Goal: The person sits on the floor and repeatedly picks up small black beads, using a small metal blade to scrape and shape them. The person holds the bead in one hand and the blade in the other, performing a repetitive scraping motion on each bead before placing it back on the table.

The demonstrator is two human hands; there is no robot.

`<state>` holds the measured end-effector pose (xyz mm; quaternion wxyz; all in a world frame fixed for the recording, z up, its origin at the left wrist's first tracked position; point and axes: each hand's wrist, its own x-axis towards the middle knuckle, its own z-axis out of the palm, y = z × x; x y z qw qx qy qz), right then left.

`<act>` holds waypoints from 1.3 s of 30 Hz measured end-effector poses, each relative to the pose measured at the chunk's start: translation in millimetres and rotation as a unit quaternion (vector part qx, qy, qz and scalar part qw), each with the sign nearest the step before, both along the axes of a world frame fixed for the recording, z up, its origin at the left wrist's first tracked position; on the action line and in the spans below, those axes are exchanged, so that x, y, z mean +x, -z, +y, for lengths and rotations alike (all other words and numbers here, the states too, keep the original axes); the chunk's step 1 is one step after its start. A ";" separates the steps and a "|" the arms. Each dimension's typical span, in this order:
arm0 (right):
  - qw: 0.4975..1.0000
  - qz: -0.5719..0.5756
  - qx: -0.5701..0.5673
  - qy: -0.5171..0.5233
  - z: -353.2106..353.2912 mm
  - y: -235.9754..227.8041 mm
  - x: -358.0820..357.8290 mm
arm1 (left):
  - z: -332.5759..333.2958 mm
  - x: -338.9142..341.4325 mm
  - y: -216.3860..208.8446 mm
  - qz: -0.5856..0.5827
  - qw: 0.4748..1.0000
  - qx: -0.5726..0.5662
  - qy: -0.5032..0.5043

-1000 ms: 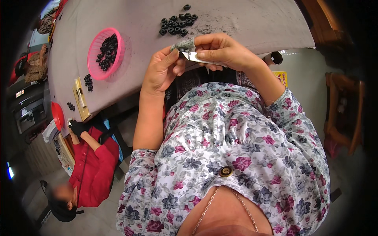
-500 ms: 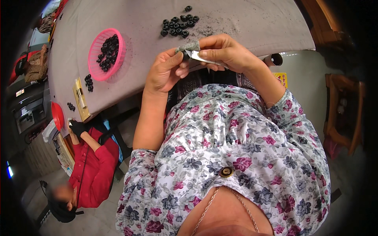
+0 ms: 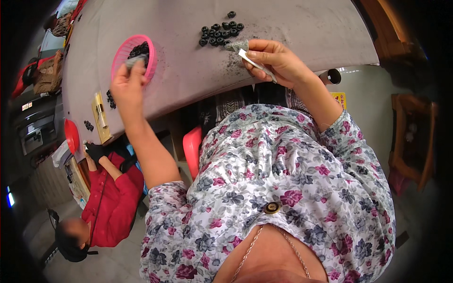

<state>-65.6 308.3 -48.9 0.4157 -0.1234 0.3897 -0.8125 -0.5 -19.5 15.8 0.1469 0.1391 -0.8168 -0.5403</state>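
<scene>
My left hand [image 3: 127,89] is over the near right rim of a pink plastic basket [image 3: 153,63], which holds many small black rings [image 3: 140,49]. Something grey, like a cloth finger wrap [image 3: 136,62], shows at its fingertips; motion smears them, so I cannot tell whether they grip anything. My right hand [image 3: 278,61], closed around a slim white tool [image 3: 257,66], stays above the table's near edge. Another grey wrap [image 3: 237,45] covers its index fingertip. Just beyond that fingertip lies a loose cluster of shiny black rings [image 3: 219,34].
Dark crumbs [image 3: 233,63] litter the grey tablecloth [image 3: 184,28]. A gold strip-shaped packet [image 3: 100,117] and a red bowl [image 3: 71,136] are at the left. There a person in red [image 3: 111,203] works with a black glove. Wooden chair [image 3: 410,141] at right; dark tube [image 3: 332,76] by the table edge.
My left hand has left my right hand and swung left to the pink basket; it held a black ring before. The right hand stays nearly in place with the white tool.
</scene>
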 end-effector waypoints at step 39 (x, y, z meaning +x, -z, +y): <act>0.959 0.252 0.126 0.030 -12.7 -14.4 22.0 | 110.8 2.5 48.0 -0.131 0.839 0.512 0.133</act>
